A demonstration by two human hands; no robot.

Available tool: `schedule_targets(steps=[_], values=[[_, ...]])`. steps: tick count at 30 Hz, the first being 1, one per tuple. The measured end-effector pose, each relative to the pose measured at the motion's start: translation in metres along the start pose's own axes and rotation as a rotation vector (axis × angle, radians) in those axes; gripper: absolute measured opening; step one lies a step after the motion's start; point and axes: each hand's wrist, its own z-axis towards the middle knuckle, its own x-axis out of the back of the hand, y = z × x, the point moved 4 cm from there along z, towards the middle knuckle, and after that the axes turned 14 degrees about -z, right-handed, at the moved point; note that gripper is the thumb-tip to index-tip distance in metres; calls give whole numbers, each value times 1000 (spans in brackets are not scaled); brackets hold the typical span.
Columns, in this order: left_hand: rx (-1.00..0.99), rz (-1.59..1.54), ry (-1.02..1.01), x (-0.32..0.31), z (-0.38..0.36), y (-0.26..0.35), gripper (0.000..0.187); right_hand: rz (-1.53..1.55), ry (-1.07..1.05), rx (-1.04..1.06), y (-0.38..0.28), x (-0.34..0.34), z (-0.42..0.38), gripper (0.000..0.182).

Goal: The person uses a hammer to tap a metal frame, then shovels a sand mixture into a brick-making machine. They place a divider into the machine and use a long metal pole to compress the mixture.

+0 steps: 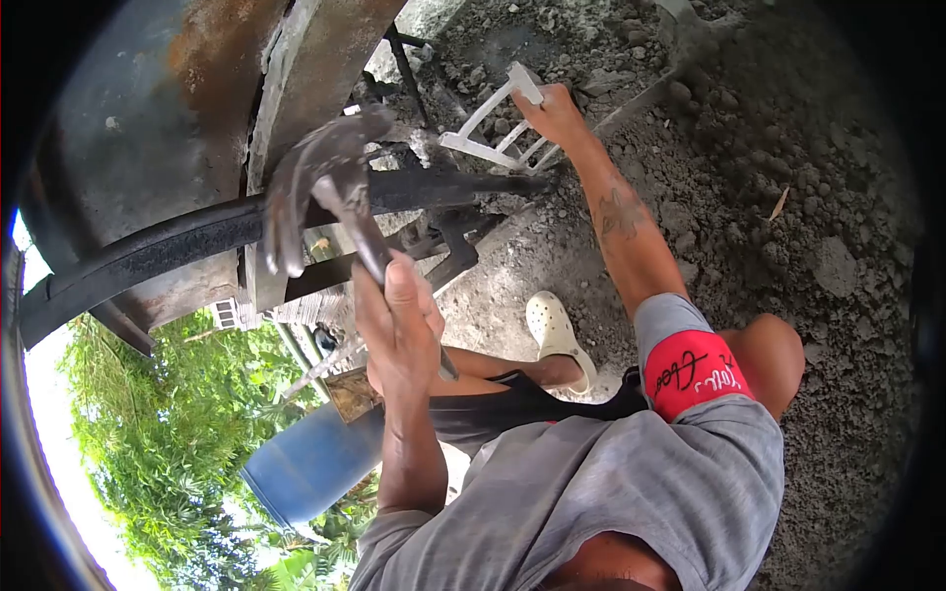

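A hammer (370,241) is raised in my left hand (399,320), its fingers wrapped around the handle. The hammer's head is smeared by motion and overlaps a black curved metal bar (227,225) in this view. My right hand (557,115) grips one end of a light grey metal frame (476,150) with several crossbars, like a short rack. The frame's lower side lies right by the dark end of the bar, above the rubble.
A large rusty metal sheet structure (148,108) fills the upper left. Loose grey rubble (788,227) covers the ground to the right. A white clog (554,330) is on my foot. A blue barrel (315,463) stands at the lower left, before green plants (148,433).
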Motion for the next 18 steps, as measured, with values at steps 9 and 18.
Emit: schedule_targets(steps=[9, 18], values=[[120, 73, -32, 6, 2, 22, 35, 8, -80, -3, -12, 9, -11, 41], [-182, 423, -40, 14, 20, -3, 38, -8, -111, -51, -2, -4, 1, 23]])
